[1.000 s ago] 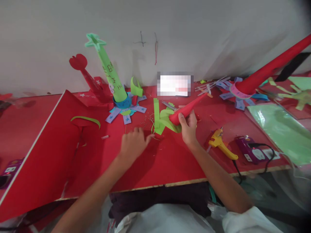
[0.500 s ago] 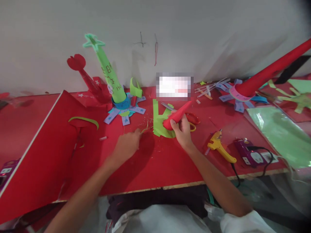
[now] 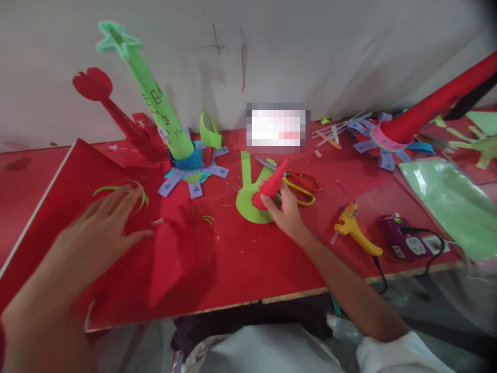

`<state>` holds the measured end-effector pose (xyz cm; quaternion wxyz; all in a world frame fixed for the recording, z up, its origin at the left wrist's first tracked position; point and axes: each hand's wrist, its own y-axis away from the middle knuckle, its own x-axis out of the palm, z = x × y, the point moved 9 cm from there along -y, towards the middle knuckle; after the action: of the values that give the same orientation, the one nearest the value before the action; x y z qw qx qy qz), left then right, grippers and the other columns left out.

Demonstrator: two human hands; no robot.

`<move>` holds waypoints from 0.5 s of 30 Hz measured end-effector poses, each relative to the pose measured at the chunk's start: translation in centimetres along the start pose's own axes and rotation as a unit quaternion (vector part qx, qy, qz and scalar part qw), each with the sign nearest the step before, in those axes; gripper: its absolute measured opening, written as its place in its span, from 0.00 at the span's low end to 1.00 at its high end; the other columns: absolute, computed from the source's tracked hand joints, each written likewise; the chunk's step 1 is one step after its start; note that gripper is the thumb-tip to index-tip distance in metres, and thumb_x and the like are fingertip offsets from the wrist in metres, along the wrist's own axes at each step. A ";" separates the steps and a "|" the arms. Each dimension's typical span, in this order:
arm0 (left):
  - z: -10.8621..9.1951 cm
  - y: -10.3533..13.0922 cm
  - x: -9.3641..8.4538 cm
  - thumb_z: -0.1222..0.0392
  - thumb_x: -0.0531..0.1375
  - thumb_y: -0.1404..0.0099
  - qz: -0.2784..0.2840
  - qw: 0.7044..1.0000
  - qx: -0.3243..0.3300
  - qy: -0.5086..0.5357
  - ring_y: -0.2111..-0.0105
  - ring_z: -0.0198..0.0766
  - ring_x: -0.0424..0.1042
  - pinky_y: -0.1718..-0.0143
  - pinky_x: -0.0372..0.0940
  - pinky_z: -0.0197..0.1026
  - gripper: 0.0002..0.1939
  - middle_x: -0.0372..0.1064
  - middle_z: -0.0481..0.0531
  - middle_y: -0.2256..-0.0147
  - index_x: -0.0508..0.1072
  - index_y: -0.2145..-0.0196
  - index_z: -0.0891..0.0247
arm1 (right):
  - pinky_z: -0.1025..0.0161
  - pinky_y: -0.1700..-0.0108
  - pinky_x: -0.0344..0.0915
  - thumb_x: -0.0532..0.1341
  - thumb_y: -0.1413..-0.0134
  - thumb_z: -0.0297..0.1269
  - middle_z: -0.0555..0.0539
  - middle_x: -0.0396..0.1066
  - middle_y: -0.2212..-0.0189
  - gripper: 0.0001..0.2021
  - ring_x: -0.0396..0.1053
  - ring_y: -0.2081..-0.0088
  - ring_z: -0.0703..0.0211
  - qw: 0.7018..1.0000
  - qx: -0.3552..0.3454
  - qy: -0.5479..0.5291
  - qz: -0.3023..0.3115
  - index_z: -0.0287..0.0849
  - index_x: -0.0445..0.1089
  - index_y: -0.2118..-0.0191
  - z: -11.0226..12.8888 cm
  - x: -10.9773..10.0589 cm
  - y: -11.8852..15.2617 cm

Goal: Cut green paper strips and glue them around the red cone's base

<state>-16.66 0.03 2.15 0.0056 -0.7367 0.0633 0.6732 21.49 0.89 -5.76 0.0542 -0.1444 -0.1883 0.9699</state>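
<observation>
Holding a small, tilted red paper cone: right hand, fingers closed on its side. Left hand: thumb wide of the fingers, fingertips beside thin green paper trimmings. Under the cone's broad end: round lime-green paper disc, on the red table. Beside it: red-and-yellow-handled scissors. Farther right: yellow glue gun. Apparently done: cone rolled, disc cut. Undetermined: whether they are joined, and what work remains.

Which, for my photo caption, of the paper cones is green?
The star-topped cone in the blue ring; the held cone, pink-ringed cone and round-topped cone are red.
</observation>
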 end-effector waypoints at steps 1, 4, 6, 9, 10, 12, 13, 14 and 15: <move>-2.4 -0.2 0.4 0.31 0.55 0.28 -0.021 0.997 0.066 0.021 0.24 0.59 0.53 0.26 0.52 0.69 0.40 0.47 0.45 0.22 0.47 0.25 0.35 | 0.47 0.46 0.74 0.63 0.32 0.52 0.41 0.78 0.52 0.16 0.76 0.50 0.44 1.000 0.003 0.006 0.020 0.48 0.71 0.48 0.0 0.7 0.0; -8.6 -1.7 3.3 0.30 0.56 0.27 -0.001 0.964 0.195 0.178 0.24 0.55 0.55 0.25 0.56 0.62 0.42 0.51 0.52 0.23 0.49 0.24 0.44 | 0.46 0.45 0.74 0.63 0.32 0.53 0.40 0.79 0.51 0.17 0.77 0.49 0.43 0.995 0.009 0.007 0.100 0.46 0.72 0.49 0.7 3.8 -0.5; -11.4 -3.5 5.5 0.28 0.61 0.33 0.007 0.930 0.236 0.281 0.23 0.58 0.50 0.24 0.53 0.63 0.51 0.48 0.58 0.22 0.48 0.23 0.49 | 0.46 0.40 0.72 0.64 0.32 0.54 0.39 0.78 0.45 0.20 0.76 0.44 0.43 0.986 -0.011 -0.021 0.163 0.46 0.71 0.44 2.0 5.9 -1.0; -14.0 -5.9 8.6 0.29 0.68 0.39 0.031 0.872 0.285 0.397 0.23 0.60 0.51 0.25 0.55 0.63 0.58 0.45 0.62 0.22 0.46 0.22 0.50 | 0.48 0.35 0.69 0.63 0.31 0.55 0.42 0.75 0.39 0.22 0.73 0.38 0.46 0.970 -0.042 -0.080 0.223 0.49 0.70 0.40 3.4 7.6 -1.9; -14.3 -6.6 9.5 0.31 0.69 0.39 0.038 0.863 0.283 0.416 0.24 0.60 0.54 0.26 0.58 0.62 0.57 0.48 0.63 0.23 0.49 0.23 0.50 | 0.49 0.35 0.69 0.62 0.30 0.54 0.43 0.75 0.39 0.19 0.73 0.38 0.48 0.971 -0.038 -0.092 0.215 0.50 0.71 0.41 3.3 7.4 -2.3; -14.7 -7.6 11.0 0.38 0.69 0.35 0.063 0.851 0.276 0.443 0.31 0.57 0.67 0.31 0.66 0.59 0.45 0.62 0.62 0.29 0.60 0.27 0.52 | 0.51 0.39 0.71 0.59 0.27 0.51 0.44 0.79 0.47 0.14 0.76 0.43 0.50 0.985 -0.017 -0.086 0.152 0.49 0.73 0.47 2.1 5.5 -3.0; -14.8 -8.0 11.3 0.41 0.68 0.33 0.066 0.843 0.275 0.458 0.35 0.54 0.72 0.34 0.70 0.57 0.39 0.68 0.62 0.33 0.65 0.30 0.54 | 0.51 0.41 0.72 0.58 0.26 0.50 0.44 0.80 0.50 0.13 0.77 0.46 0.50 0.991 -0.008 -0.061 0.116 0.48 0.74 0.50 1.3 4.4 -3.1; -14.6 -8.3 11.3 0.43 0.68 0.32 0.053 0.839 0.272 0.468 0.39 0.52 0.76 0.36 0.72 0.55 0.34 0.73 0.61 0.37 0.69 0.33 0.56 | 0.50 0.44 0.73 0.57 0.25 0.48 0.44 0.80 0.53 0.13 0.78 0.48 0.50 0.996 -0.003 -0.024 0.090 0.48 0.75 0.51 0.4 3.3 -3.0; -14.4 -8.5 11.2 0.45 0.67 0.31 0.031 0.837 0.269 0.475 0.42 0.50 0.78 0.38 0.73 0.54 0.30 0.75 0.60 0.40 0.72 0.36 0.57 | 0.50 0.46 0.73 0.57 0.26 0.46 0.43 0.80 0.53 0.12 0.78 0.49 0.49 0.997 -0.005 0.015 0.077 0.47 0.75 0.52 -0.2 2.5 -2.8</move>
<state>-0.54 6.12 -8.24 0.1521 -0.9332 0.2592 0.1971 19.32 3.92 -5.58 -0.0180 -0.1736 -0.1807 0.9679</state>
